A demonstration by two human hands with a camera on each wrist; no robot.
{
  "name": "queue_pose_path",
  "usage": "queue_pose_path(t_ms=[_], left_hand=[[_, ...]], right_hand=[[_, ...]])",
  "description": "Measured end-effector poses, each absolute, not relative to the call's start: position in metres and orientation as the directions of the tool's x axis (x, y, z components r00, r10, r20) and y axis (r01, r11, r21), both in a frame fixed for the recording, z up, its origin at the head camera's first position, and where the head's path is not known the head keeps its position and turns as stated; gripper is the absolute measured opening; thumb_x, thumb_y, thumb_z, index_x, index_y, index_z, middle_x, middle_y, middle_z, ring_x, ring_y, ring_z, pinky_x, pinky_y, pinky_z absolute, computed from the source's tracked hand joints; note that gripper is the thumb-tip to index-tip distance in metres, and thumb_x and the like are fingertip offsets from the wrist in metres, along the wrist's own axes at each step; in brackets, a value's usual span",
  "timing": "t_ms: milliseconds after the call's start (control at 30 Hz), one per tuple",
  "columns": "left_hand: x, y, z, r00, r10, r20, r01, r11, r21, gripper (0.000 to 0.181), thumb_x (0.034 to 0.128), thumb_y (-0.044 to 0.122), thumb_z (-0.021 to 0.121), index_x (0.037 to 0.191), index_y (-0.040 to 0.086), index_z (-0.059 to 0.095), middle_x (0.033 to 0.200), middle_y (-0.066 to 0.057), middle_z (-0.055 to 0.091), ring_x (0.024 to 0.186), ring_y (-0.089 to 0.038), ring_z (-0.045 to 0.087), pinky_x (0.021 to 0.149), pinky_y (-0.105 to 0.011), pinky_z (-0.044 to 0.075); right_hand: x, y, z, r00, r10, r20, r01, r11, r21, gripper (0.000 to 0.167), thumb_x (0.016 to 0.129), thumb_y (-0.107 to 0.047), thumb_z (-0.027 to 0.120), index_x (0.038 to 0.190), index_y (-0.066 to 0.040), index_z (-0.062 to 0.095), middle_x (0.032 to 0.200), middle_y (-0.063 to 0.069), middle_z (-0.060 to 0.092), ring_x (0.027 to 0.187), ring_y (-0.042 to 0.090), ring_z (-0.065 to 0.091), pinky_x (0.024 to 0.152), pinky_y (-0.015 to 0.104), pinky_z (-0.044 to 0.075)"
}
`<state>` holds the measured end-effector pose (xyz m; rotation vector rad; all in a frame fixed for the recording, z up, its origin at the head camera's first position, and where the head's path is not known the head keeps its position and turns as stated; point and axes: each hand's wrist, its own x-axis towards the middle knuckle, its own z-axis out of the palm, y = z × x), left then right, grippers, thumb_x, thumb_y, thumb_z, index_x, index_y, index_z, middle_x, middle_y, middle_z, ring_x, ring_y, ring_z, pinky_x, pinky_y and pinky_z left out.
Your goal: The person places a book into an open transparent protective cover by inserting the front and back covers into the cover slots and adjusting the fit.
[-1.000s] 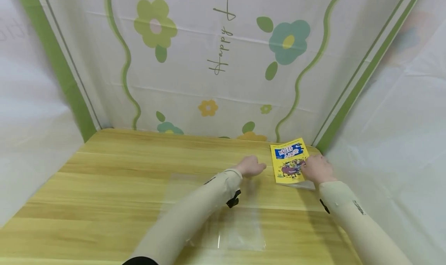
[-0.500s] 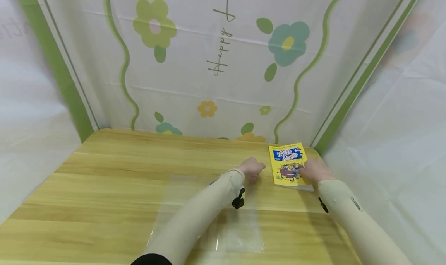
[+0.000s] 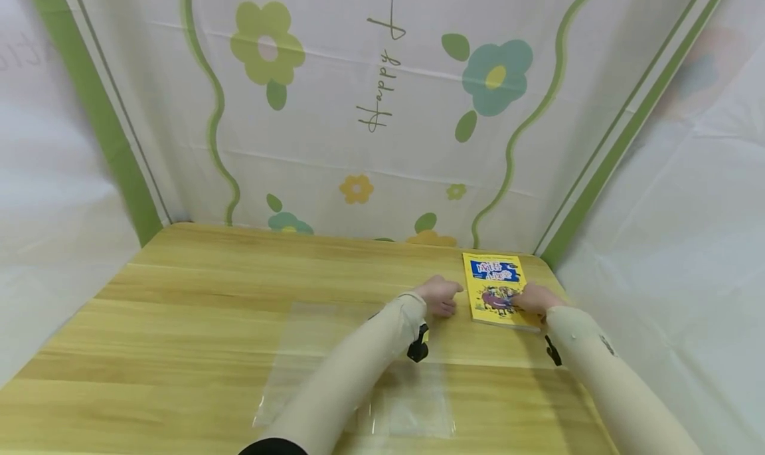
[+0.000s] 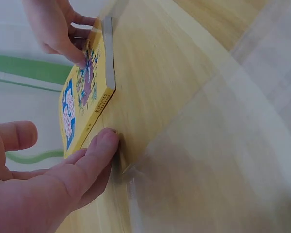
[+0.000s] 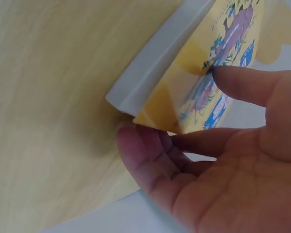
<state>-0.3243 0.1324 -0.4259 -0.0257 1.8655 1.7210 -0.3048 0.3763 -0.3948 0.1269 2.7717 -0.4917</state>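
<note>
A yellow paperback book (image 3: 491, 277), its cover printed with a blue title panel and cartoon figures, lies at the table's right rear corner. My right hand (image 3: 536, 299) pinches its right edge. In the right wrist view the thumb (image 5: 247, 85) presses on the cover, and the fingers (image 5: 145, 160) curl by the edge; the cover stands slightly apart from the pages (image 5: 157, 53). My left hand (image 3: 439, 297) is just left of the book, holding nothing. In the left wrist view its fingers (image 4: 89, 167) lie near the spine, the thumb held apart from them.
Beneath my left forearm a clear plastic sheet or bag (image 3: 421, 402) lies flat on the wooden table (image 3: 179, 349). A white curtain (image 3: 323, 123) with printed flowers hangs behind the table, and white cloth (image 3: 705, 242) hangs close on the right.
The book's raised cover has come down, and the book lies flatter. My right hand has lowered with it. My left hand has shifted slightly right and toward me.
</note>
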Motion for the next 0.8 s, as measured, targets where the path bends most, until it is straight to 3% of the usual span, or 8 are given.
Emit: queue_pose_path(t_ms=[167, 300, 633, 800], left_hand=[[-0.352, 0.147, -0.459, -0.812, 0.414, -0.411, -0.405, 0.106, 0.908, 0.076, 0.0942, 0.017, 0.064, 0.148, -0.014, 0.019, 0.102, -0.027, 0.059, 0.09, -0.037, 0.064, 0.081, -0.046, 0.056], [-0.355, 0.151, -0.464, -0.808, 0.428, -0.405, -0.41, 0.084, 0.908, 0.079, 0.0943, 0.019, 0.064, 0.149, -0.012, 0.016, 0.104, -0.028, 0.059, 0.092, -0.037, 0.063, 0.085, -0.048, 0.054], [-0.313, 0.141, -0.412, -0.822, 0.332, -0.462, -0.46, 0.09, 0.883, 0.063, 0.0959, 0.016, 0.06, 0.145, -0.01, 0.031, 0.111, -0.027, 0.057, 0.099, -0.036, 0.062, 0.09, -0.044, 0.052], [-0.307, 0.14, -0.401, -0.817, 0.286, -0.5, -0.495, 0.097, 0.864, 0.056, 0.0942, 0.018, 0.062, 0.137, -0.011, 0.042, 0.109, -0.025, 0.058, 0.098, -0.035, 0.062, 0.091, -0.043, 0.052]], right_hand=[[-0.305, 0.368, -0.392, -0.92, 0.02, -0.392, 0.163, 0.928, -0.336, 0.033, 0.094, -0.029, 0.058, 0.089, 0.003, 0.057, 0.074, 0.011, 0.057, 0.059, 0.019, 0.056, 0.052, 0.028, 0.05], [-0.306, 0.363, -0.392, -0.908, 0.034, -0.418, 0.198, 0.913, -0.355, 0.037, 0.095, -0.029, 0.06, 0.094, 0.008, 0.056, 0.076, 0.014, 0.059, 0.061, 0.022, 0.06, 0.055, 0.031, 0.054], [-0.315, 0.366, -0.401, -0.892, 0.078, -0.445, 0.27, 0.881, -0.387, 0.04, 0.097, -0.028, 0.06, 0.102, 0.012, 0.054, 0.08, 0.016, 0.059, 0.065, 0.025, 0.063, 0.058, 0.036, 0.058], [-0.316, 0.36, -0.398, -0.894, 0.076, -0.442, 0.244, 0.909, -0.337, 0.043, 0.098, -0.029, 0.057, 0.103, 0.014, 0.055, 0.079, 0.017, 0.058, 0.065, 0.025, 0.063, 0.056, 0.034, 0.057]])
